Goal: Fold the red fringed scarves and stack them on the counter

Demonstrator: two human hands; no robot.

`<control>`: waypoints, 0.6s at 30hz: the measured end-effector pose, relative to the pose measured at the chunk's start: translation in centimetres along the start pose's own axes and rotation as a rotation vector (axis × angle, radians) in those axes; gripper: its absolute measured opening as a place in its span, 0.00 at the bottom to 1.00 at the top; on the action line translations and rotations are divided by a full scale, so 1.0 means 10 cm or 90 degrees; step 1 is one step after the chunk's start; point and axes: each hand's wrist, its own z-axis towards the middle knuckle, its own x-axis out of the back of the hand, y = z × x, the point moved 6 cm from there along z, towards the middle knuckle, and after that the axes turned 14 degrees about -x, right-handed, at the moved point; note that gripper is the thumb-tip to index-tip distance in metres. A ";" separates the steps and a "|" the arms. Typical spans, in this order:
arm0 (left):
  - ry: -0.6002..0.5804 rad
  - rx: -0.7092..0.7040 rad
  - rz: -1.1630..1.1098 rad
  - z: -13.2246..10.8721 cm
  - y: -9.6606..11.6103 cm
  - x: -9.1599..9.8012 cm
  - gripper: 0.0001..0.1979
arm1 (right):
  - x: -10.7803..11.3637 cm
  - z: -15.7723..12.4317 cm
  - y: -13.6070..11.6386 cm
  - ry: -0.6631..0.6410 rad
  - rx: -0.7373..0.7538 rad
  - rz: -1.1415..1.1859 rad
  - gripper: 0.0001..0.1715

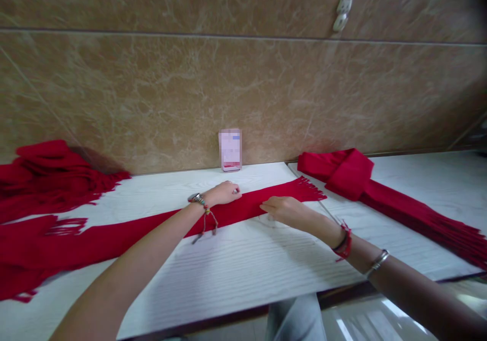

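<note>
A long red scarf (148,234) with fringed ends lies stretched in a flat strip across the white table, its right fringe near the table's seam. On the scarf's far edge, my left hand (222,193) has its fingers closed in a pinch. My right hand (283,210) is at the near edge, farther right, with thumb and fingers pressed together on the cloth. To the right lies another red scarf (352,173), folded over itself at its top, its long tail and fringe running toward the table's right front edge.
A heap of red scarves (49,173) fills the left end of the white table (228,270). A phone-like card with a blurred face (230,150) leans on the brown marbled wall (171,97). A small white fixture (343,13) is on the wall. The table's front edge is close to my leg (297,318).
</note>
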 end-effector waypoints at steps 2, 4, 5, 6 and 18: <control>-0.008 0.000 -0.016 0.23 0.04 -0.02 0.12 | -0.01 0.02 -0.03 0.004 -0.018 -0.010 0.14; -0.013 0.013 -0.030 0.38 0.06 -0.05 0.13 | -0.02 0.04 -0.04 0.005 -0.029 -0.009 0.14; -0.016 0.021 -0.036 0.44 0.06 -0.06 0.12 | -0.03 0.04 -0.04 0.006 -0.035 -0.003 0.13; -0.021 0.028 -0.043 0.47 0.05 -0.07 0.12 | -0.04 0.05 -0.03 0.010 -0.042 0.005 0.13; -0.049 0.022 -0.146 0.63 0.02 -0.11 0.15 | -0.09 0.03 0.07 0.076 -0.022 0.081 0.18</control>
